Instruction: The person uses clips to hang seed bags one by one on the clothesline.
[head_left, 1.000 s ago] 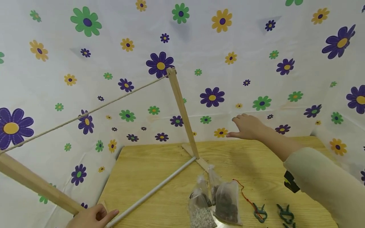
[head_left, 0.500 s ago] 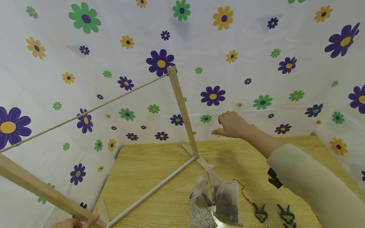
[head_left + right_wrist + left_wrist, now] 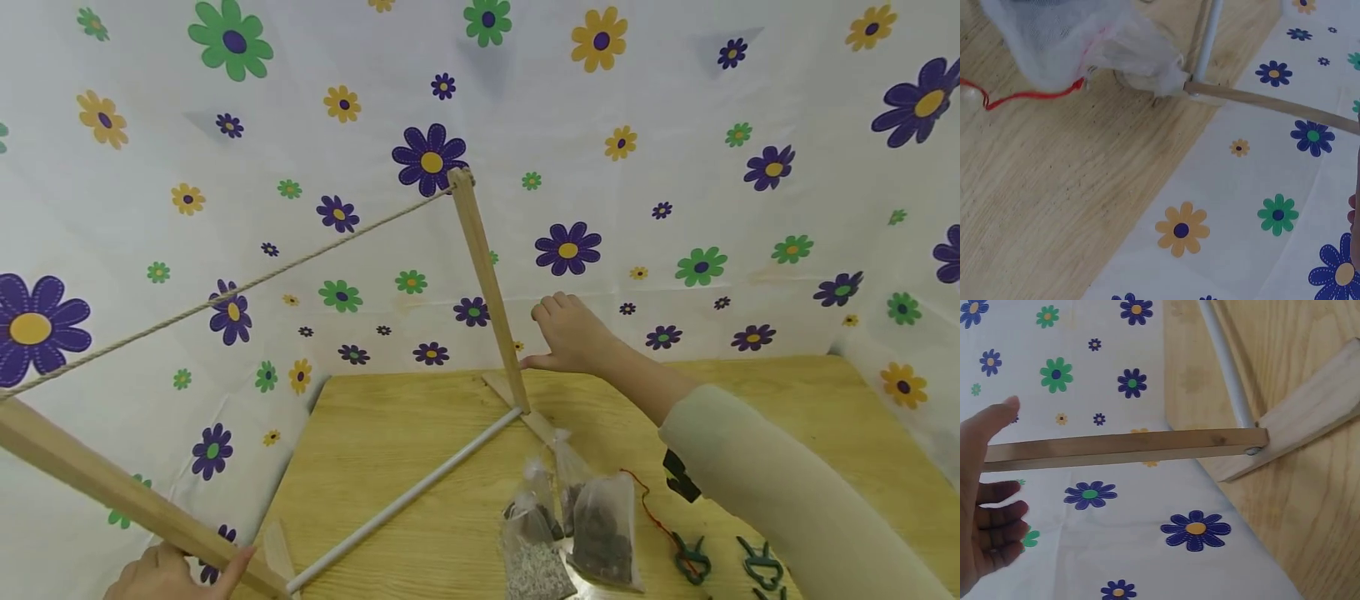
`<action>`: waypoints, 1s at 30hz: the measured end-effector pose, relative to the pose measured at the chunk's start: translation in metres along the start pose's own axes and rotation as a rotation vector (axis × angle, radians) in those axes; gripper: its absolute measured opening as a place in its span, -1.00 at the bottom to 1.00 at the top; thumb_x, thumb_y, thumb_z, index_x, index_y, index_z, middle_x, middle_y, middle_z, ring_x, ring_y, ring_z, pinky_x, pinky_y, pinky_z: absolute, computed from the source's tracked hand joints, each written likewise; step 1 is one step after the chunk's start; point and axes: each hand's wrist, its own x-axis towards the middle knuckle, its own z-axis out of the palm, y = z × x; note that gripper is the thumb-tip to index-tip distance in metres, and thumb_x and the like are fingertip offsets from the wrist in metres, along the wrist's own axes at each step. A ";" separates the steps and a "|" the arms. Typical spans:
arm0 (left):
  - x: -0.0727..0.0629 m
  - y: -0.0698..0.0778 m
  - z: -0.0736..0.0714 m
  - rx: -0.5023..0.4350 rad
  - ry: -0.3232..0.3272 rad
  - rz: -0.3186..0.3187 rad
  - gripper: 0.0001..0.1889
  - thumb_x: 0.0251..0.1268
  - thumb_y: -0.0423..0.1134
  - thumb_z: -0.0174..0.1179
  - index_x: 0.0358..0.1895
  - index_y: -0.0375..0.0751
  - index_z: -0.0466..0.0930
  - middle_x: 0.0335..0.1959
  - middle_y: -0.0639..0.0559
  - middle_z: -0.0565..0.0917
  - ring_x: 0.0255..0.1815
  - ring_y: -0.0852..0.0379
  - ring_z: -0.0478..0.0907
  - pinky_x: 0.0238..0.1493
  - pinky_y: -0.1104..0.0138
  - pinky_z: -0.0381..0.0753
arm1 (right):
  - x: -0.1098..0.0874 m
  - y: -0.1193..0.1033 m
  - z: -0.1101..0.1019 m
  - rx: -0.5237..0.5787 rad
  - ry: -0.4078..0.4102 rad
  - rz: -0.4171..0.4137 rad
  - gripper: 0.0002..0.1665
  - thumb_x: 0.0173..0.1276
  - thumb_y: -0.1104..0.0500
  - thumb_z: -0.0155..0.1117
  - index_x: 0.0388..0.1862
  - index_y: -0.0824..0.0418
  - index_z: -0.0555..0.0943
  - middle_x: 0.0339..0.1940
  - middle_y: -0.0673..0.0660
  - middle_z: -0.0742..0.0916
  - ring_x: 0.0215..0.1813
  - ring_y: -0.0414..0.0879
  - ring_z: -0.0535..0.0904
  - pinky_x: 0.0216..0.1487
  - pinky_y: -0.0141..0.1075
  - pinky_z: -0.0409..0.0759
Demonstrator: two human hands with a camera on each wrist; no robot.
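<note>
A wooden frame stands on the table: a near post [image 3: 123,496] at left, a far post [image 3: 483,279], a twine [image 3: 300,258] between their tops and a white rod [image 3: 405,496] joining their feet. My left hand [image 3: 167,575] is at the near post's lower part. In the left wrist view the post passes between raised thumb and loosely bent fingers [image 3: 1000,519]. My right hand [image 3: 573,337] reaches toward the far post with thumb held out, its tip right at the post's edge. Nothing shows in its grasp; the right wrist view catches only a sliver of it.
Several mesh bags [image 3: 600,533] of dark stones and pale gravel stand below the far post's flat wooden foot [image 3: 538,429]. A red cord [image 3: 648,508] and green clips [image 3: 761,567] lie to their right. Flowered white cloth [image 3: 675,150] hangs behind the table [image 3: 360,442].
My right hand has moved left, up to the far post. The left hand has shifted left along the near post's lower part, its thumb now pointing up. The frame stands as before.
</note>
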 end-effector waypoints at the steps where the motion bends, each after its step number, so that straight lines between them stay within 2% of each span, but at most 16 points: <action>1: -0.001 0.001 0.000 -0.015 0.024 0.028 0.23 -0.09 0.58 0.04 0.12 -0.72 0.05 -0.62 -0.11 0.31 -0.61 0.03 0.34 -0.58 0.29 0.29 | 0.002 -0.004 0.001 0.002 0.038 0.003 -0.16 0.04 -0.41 0.29 -0.21 0.38 0.54 -0.31 0.22 0.63 -0.21 0.10 0.52 -0.10 -0.11 0.51; 2: -0.003 0.001 0.001 -0.038 0.087 0.076 0.18 -0.05 0.52 0.08 0.10 -0.73 0.09 -0.65 -0.08 0.29 -0.64 0.05 0.32 -0.61 0.30 0.26 | 0.004 -0.008 0.002 0.006 0.072 0.009 -0.16 0.02 -0.41 0.30 -0.22 0.38 0.54 -0.31 0.22 0.64 -0.21 0.11 0.54 -0.09 -0.11 0.51; 3: -0.004 0.001 0.004 -0.081 0.190 0.136 0.14 -0.01 0.52 0.03 0.02 -0.73 0.17 -0.68 -0.05 0.27 -0.68 0.07 0.29 -0.65 0.32 0.22 | 0.005 -0.012 0.004 0.007 0.103 0.016 -0.16 0.01 -0.41 0.31 -0.23 0.37 0.55 -0.32 0.22 0.65 -0.21 0.10 0.55 -0.09 -0.12 0.52; 6: -0.006 0.001 0.016 -0.145 0.581 0.322 0.03 0.06 0.55 -0.14 -0.23 -0.64 0.39 -0.77 0.02 0.19 -0.77 0.12 0.16 -0.72 0.36 0.07 | 0.012 -0.021 0.006 0.001 0.191 0.032 -0.19 0.02 -0.41 0.32 -0.28 0.36 0.57 -0.36 0.20 0.67 -0.22 0.08 0.59 -0.10 -0.15 0.55; 7: -0.005 0.001 0.020 -0.163 0.693 0.373 0.01 0.08 0.56 -0.22 -0.35 -0.59 0.42 -0.79 0.04 0.17 -0.79 0.14 0.12 -0.73 0.36 0.03 | 0.014 -0.023 0.007 -0.010 0.211 0.031 -0.19 0.03 -0.41 0.31 -0.31 0.36 0.58 -0.39 0.20 0.67 -0.25 0.07 0.59 -0.13 -0.16 0.55; 8: -0.004 0.000 0.023 -0.171 0.794 0.415 0.01 0.08 0.58 -0.32 -0.46 -0.53 0.42 -0.81 0.04 0.15 -0.80 0.14 0.08 -0.73 0.36 0.00 | 0.017 -0.024 0.007 -0.029 0.217 0.034 -0.21 0.05 -0.41 0.30 -0.32 0.35 0.57 -0.41 0.19 0.67 -0.27 0.06 0.59 -0.16 -0.18 0.55; 9: -0.003 0.001 0.026 -0.173 0.858 0.443 0.04 0.06 0.60 -0.44 -0.49 -0.53 0.42 -0.82 0.04 0.13 -0.81 0.14 0.06 -0.73 0.37 -0.02 | 0.019 -0.025 0.007 -0.047 0.225 0.037 -0.23 0.06 -0.39 0.30 -0.34 0.35 0.57 -0.43 0.18 0.66 -0.30 0.05 0.58 -0.19 -0.19 0.55; 13: 0.004 0.003 0.033 -0.155 1.006 0.520 0.00 0.20 0.50 -0.42 -0.54 -0.58 0.41 -0.84 0.01 0.15 -0.82 0.14 0.03 -0.74 0.37 -0.05 | 0.023 -0.027 0.005 -0.095 0.228 0.085 -0.37 0.09 -0.26 0.38 -0.40 0.32 0.54 -0.51 0.14 0.64 -0.40 0.00 0.54 -0.30 -0.24 0.53; 16: 0.008 0.005 0.036 -0.141 1.118 0.555 -0.05 0.28 0.42 -0.34 -0.63 -0.58 0.39 -0.88 -0.02 0.17 -0.85 0.16 0.01 -0.76 0.38 -0.06 | 0.023 -0.029 0.004 -0.062 0.222 0.121 -0.47 0.12 -0.13 0.43 -0.40 0.33 0.53 -0.50 0.15 0.64 -0.40 0.00 0.54 -0.30 -0.24 0.55; 19: 0.006 0.008 0.034 -0.145 1.188 0.571 -0.07 0.31 0.38 -0.32 -0.70 -0.58 0.36 -0.91 -0.05 0.17 -0.86 0.16 0.00 -0.78 0.37 -0.07 | 0.023 -0.032 0.005 -0.009 0.222 0.131 -0.52 0.14 -0.06 0.43 -0.39 0.35 0.52 -0.50 0.17 0.64 -0.38 0.02 0.55 -0.27 -0.22 0.56; 25: -0.006 0.016 0.018 -0.140 1.227 0.588 -0.08 0.36 0.31 -0.35 -0.76 -0.58 0.33 -0.93 -0.08 0.19 -0.83 0.26 -0.06 -0.79 0.35 -0.06 | 0.024 -0.036 0.004 0.015 0.257 0.099 -0.55 0.12 -0.01 0.45 -0.43 0.35 0.50 -0.55 0.15 0.61 -0.43 0.00 0.53 -0.30 -0.24 0.55; 30: 0.004 0.007 0.017 -0.106 1.224 0.609 -0.17 0.38 0.26 -0.30 -0.79 -0.48 0.27 -0.90 -0.12 0.23 -0.88 0.10 0.08 -0.82 0.28 0.04 | 0.027 -0.032 -0.007 -0.004 0.302 0.077 -0.55 0.09 0.01 0.48 -0.45 0.35 0.50 -0.55 0.16 0.61 -0.46 -0.01 0.51 -0.34 -0.25 0.53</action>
